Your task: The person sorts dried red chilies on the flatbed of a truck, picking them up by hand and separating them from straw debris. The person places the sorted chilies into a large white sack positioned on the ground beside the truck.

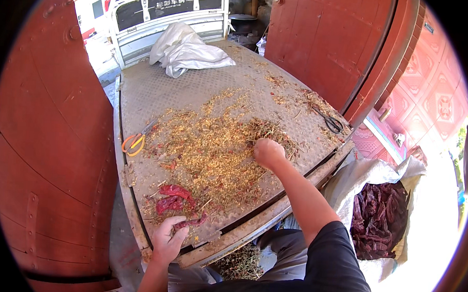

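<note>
At the near left corner of a metal truck bed (142,97), my left hand (168,241) pinches the end of a wrinkled dried red pepper (193,222) between thumb and fingers. Just beyond it lie more dried red peppers (173,202). My right hand (269,154) is curled, knuckles up, against a heap of dry stems (266,129). Its fingertips are hidden, so what they hold does not show. Loose yellow seeds (213,145) cover the middle of the bed between my hands.
Scissors with orange-yellow handles (135,143) lie at the left edge, black-handled scissors (331,123) at the right. A crumpled white sack (188,50) rests at the far end. To the right stands an open sack (342,187) of dark dried peppers (378,220). Red metal doors (52,127) flank the bed.
</note>
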Motion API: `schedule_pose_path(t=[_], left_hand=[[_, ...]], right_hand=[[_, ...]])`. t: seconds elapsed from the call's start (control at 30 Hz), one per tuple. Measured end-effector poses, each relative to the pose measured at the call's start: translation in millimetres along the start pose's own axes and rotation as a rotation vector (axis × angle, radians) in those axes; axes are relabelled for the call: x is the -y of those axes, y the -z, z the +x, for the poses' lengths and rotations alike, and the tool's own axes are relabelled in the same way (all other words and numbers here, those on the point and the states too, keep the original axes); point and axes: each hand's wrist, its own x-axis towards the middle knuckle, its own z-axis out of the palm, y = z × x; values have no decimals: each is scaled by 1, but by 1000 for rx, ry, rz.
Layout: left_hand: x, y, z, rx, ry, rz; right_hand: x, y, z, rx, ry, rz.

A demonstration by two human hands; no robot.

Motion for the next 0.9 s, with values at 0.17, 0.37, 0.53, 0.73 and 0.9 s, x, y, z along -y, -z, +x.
schedule_pose_path(t=[0.17, 0.37, 0.53, 0.73, 0.9], left_hand=[[3, 1, 0, 13, 33, -17], [-3, 0, 1, 7, 48, -75], [3, 0, 3, 20, 18, -90], [8, 0, 5, 39, 9, -91], [6, -4, 6, 32, -14, -139]], right_hand=[[-14, -5, -20, -81, 9, 534], [11, 9, -79, 177, -128, 1222], [37, 2, -119, 325, -163, 1661], [36, -11, -153, 358, -130, 1881], [35, 8, -177, 249, -245, 2027]])
